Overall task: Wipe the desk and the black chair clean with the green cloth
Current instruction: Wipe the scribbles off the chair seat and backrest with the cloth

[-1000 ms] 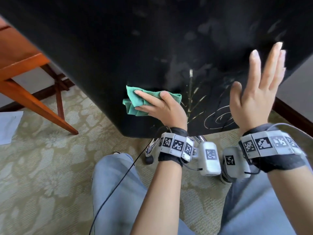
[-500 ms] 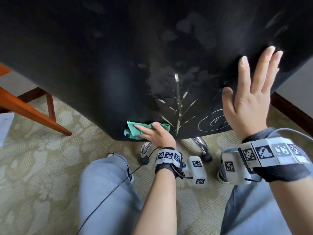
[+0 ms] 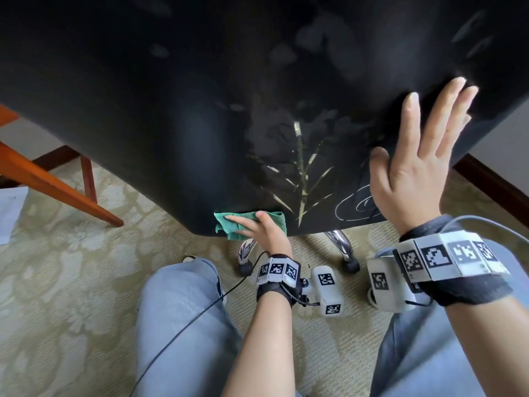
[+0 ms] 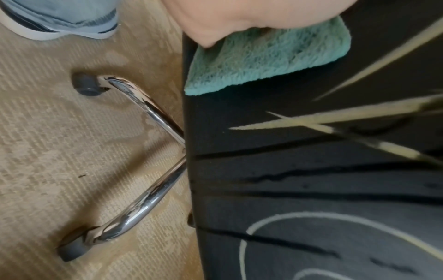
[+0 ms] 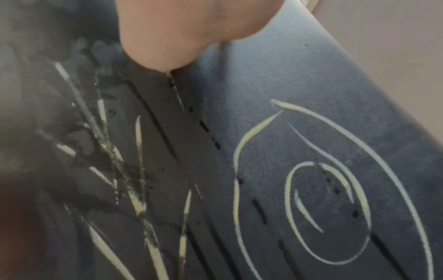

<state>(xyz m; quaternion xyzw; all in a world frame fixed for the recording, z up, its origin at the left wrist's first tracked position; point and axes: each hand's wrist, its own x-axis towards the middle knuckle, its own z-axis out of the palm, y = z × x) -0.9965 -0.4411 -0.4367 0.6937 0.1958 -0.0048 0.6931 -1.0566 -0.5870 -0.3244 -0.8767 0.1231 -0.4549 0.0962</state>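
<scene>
The back of the black chair [image 3: 177, 90] fills the upper part of the head view, with pale streaks and a spiral design [image 3: 357, 206] near its lower edge. My left hand [image 3: 257, 226] presses the folded green cloth [image 3: 229, 224] flat against the chair's bottom rim with straight fingers. The left wrist view shows the green cloth [image 4: 263, 56] under my palm on the black chair [image 4: 311, 189]. My right hand [image 3: 420, 156] lies open and flat on the chair at the right. In the right wrist view the spiral design [image 5: 323, 189] sits below my palm.
Chrome chair legs [image 3: 340, 243] on castors [image 4: 72, 250] stand on patterned beige carpet [image 3: 71, 282]. A wooden desk leg [image 3: 57, 184] slants at the left beside white paper [image 3: 11, 207]. My knees in blue jeans [image 3: 183, 325] and a shoe [image 4: 59, 19] are below the chair.
My left hand has wiped the cloth downward, from the chair's mid back to its bottom rim. The right hand has stayed flat on the chair.
</scene>
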